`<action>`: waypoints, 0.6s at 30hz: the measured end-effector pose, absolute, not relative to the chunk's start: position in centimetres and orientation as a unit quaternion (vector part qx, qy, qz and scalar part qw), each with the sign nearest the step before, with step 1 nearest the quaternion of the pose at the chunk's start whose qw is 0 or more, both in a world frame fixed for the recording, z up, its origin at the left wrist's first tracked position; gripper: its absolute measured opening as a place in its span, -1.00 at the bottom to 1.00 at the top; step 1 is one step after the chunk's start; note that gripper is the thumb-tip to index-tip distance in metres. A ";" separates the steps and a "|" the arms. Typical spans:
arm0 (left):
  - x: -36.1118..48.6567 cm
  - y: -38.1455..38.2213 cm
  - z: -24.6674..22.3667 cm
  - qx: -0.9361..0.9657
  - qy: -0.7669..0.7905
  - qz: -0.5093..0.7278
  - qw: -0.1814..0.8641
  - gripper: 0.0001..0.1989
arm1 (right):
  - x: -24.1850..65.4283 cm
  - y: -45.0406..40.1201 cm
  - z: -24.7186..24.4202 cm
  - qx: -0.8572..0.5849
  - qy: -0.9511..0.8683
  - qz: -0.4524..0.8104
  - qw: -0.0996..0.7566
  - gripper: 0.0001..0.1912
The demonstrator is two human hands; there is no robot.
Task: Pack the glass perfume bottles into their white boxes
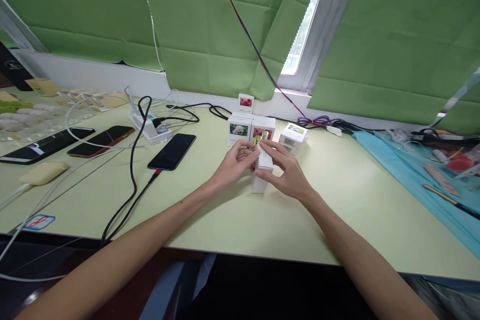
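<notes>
A small upright white box (259, 185) stands on the table in front of me, between my two hands. My left hand (236, 161) has its fingers curled and its thumb pressed at the upper left of the box. From the other side, my right hand (287, 170) grips it with fingers along the top and the thumb lower down. Just behind the fingertips show two shiny caps, one gold-green (257, 139) and one pale gold (265, 135); the parts below them are hidden. Beyond stand a white box with a white flower picture (239, 130) and one with a red flower picture (268, 122).
Another flower box (246, 102) stands at the back, and more boxes (294, 136) lie to the right. A plugged-in phone (171, 152), a power strip (152, 130) and cables spread leftward. Blue plastic sheeting (405, 175) with assorted items covers the right side.
</notes>
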State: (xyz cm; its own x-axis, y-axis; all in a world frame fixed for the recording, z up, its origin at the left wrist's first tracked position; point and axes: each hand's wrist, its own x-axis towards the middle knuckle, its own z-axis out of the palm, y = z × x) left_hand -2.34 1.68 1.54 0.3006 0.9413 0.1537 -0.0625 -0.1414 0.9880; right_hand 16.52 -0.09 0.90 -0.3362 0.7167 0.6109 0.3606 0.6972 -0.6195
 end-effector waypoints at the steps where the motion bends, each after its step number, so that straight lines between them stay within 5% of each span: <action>1: -2.4 1.7 1.5 0.598 0.368 0.462 0.542 -0.58 | 16.5 -0.1 0.9 -0.339 -0.795 0.191 0.465 -0.36; 18: -2.5 1.9 1.3 0.582 0.362 0.457 0.567 -0.61 | 16.5 -0.1 0.8 -0.333 -0.794 0.196 0.469 -0.40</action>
State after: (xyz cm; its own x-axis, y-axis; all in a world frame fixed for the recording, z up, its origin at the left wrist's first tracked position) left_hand -2.47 1.90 1.31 0.3206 0.9395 0.1207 -0.0972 -0.0941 0.9908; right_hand 16.49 -0.07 0.84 -0.3374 0.7131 0.6145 0.3451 0.7011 -0.6240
